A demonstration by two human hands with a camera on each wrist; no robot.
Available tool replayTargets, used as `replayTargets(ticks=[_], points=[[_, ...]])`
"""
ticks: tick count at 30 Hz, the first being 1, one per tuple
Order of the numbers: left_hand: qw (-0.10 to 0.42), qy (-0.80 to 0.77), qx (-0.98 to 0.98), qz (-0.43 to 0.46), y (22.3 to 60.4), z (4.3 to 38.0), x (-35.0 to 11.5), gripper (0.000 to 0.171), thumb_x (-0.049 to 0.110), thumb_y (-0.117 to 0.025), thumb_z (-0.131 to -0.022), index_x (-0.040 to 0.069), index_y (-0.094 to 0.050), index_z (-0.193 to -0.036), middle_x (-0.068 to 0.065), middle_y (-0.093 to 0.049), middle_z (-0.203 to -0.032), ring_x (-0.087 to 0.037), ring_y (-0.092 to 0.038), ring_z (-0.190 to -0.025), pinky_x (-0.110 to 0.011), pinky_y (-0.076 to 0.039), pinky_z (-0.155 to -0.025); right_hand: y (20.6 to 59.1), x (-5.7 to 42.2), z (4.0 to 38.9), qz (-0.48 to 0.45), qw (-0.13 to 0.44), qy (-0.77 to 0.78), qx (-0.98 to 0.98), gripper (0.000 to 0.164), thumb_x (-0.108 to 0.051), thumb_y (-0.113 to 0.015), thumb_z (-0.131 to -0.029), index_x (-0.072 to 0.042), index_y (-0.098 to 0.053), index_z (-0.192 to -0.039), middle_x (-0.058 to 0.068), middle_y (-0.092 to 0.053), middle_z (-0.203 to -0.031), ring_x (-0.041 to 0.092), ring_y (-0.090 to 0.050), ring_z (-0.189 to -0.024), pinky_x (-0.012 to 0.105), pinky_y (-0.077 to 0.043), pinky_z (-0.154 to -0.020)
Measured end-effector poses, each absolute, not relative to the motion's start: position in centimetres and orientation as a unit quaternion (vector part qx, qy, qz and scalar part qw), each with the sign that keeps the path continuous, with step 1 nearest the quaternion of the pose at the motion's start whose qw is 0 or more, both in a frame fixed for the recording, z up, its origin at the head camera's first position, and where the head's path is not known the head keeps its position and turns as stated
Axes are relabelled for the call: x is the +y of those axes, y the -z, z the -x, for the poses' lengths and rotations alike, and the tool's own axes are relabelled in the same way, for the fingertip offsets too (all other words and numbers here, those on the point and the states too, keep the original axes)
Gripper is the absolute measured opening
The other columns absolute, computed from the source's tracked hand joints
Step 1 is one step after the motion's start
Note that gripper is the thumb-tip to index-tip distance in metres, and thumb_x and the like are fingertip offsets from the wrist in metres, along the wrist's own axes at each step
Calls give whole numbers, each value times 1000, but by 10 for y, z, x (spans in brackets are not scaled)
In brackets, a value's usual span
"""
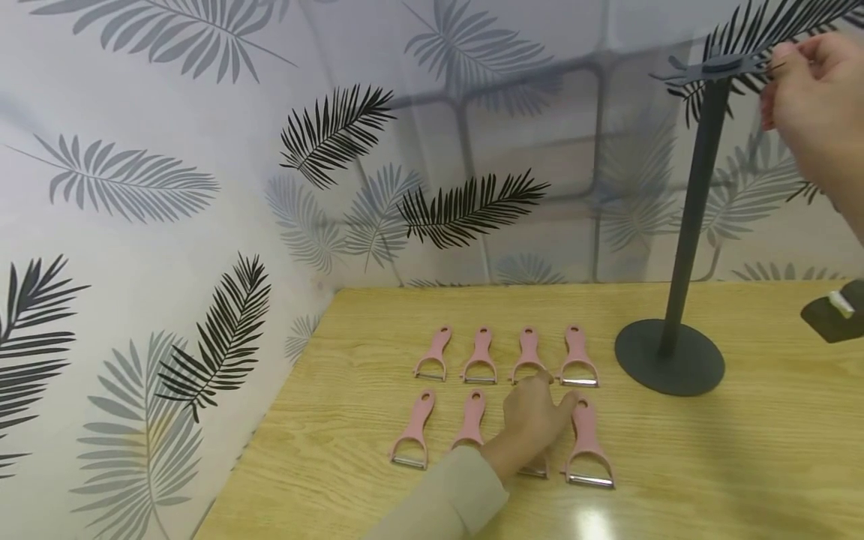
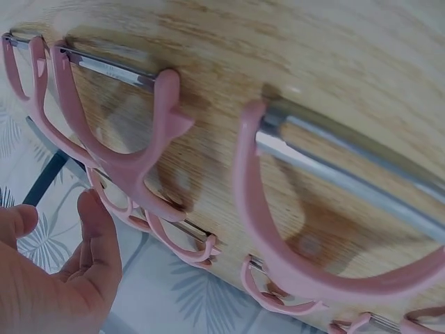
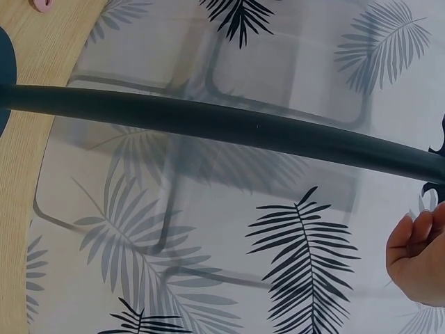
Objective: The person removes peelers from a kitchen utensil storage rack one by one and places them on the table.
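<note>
Pink Y-shaped peelers (image 1: 586,424) with metal blades lie in two rows on the wooden table. My left hand (image 1: 536,416) reaches over the front row, partly covering one peeler (image 1: 535,472); its thumb is right at the handle end of the rightmost front one. In the left wrist view, nothing shows between the thumb and fingers of that hand (image 2: 69,271). A dark hook stand (image 1: 691,202) with a round base rises right of the peelers. My right hand (image 1: 820,97) pinches the tip of a hook (image 1: 752,66) at its top.
A patterned curtain with leaf prints (image 1: 472,150) hangs behind the table (image 1: 324,450) and along its left side. The stand's round base (image 1: 668,360) sits close to the back row's right end. A black object (image 1: 837,311) juts in at the right edge.
</note>
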State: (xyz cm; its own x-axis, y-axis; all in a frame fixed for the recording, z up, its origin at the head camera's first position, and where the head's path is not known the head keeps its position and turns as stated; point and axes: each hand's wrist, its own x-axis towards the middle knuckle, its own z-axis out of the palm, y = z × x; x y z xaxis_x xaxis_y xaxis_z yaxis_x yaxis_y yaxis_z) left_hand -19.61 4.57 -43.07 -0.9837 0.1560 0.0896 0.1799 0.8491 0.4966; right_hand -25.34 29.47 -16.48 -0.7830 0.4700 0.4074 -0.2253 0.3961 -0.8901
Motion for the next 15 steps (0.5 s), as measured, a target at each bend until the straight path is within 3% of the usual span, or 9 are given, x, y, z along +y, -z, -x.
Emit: replayTargets(ticks=[8,15], points=[[34,259,-961,88,430,197,46,42,41,-61,-86,8,-65,-112,9,-29,-42,-2,-19,-35,-16,-21,-35,164,295,255,82,319,-551,-767,11,-32,-32,-100,-32,-40,-92,-13,-42,-77,0,-39,-64,7,-33,-55],[36,266,-959,92,429,198,44,42,39,-60,-87,8,-64,-114,10,-23,-38,-1,-15,-31,-13,-14,-30,169,301,250,106,297,-523,-792,10,-37,-29,-100,-37,-38,-96,-14,-42,-76,2,-38,-65,17,-27,-49]])
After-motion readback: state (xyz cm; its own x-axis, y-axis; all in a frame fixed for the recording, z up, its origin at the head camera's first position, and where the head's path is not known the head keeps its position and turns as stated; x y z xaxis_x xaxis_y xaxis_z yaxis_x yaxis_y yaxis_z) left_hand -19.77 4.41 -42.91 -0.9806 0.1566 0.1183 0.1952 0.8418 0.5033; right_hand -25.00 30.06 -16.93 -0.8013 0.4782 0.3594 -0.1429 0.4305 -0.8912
